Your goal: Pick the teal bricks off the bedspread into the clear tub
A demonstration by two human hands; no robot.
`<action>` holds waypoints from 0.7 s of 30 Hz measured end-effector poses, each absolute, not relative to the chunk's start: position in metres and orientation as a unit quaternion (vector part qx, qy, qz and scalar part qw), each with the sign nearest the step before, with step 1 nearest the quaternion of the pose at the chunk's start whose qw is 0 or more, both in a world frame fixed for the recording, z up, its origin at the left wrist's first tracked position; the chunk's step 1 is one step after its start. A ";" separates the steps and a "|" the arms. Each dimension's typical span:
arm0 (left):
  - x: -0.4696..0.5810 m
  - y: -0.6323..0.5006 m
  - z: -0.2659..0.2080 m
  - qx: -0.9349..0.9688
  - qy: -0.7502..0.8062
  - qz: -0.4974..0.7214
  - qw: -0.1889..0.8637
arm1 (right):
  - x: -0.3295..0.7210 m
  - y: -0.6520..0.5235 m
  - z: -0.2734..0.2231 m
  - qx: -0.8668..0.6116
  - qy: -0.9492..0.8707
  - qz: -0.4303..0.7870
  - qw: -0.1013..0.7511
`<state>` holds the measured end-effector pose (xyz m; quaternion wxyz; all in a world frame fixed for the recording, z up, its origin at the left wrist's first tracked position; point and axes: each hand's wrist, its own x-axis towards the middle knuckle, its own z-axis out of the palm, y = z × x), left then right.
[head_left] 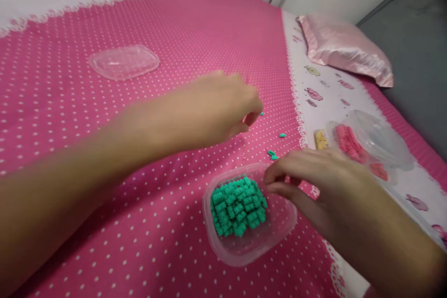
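Green bricks (238, 206) near lid (124, 61), pillow (344, 49)

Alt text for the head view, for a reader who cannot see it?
The left hand pinches a small green piece above a pink dotted bedsheet; the right hand touches a clear tub of green pieces.

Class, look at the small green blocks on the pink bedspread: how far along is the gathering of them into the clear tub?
Mostly done: a heap of green blocks already fills the clear tub. In hand: the left hand pinches one green piece at its fingertips, while the right hand rests at the tub's rim. Left: a few loose green pieces lie on the bedspread beyond the tub.
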<state>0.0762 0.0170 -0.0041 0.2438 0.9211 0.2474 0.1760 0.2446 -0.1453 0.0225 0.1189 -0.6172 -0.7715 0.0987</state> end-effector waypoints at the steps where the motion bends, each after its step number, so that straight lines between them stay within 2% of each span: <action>1: 0.085 0.016 -0.005 0.950 0.218 0.140 0.173 | 0.248 -0.143 0.024 -0.626 -0.760 0.095 0.147; 3: 0.098 0.017 -0.016 0.960 0.213 0.150 0.104 | 0.257 -0.134 0.018 -0.654 -0.719 0.080 0.222; 7: 0.107 0.031 -0.052 0.957 0.226 0.165 0.077 | 0.280 -0.107 -0.020 -0.690 -0.628 0.039 0.356; 12: 0.115 0.047 -0.075 0.960 0.219 0.142 0.106 | 0.302 -0.088 -0.056 -0.703 -0.612 0.005 0.363; 21: 0.153 0.086 -0.080 0.959 0.202 0.167 0.105 | 0.301 -0.085 -0.060 -0.691 -0.616 0.042 0.377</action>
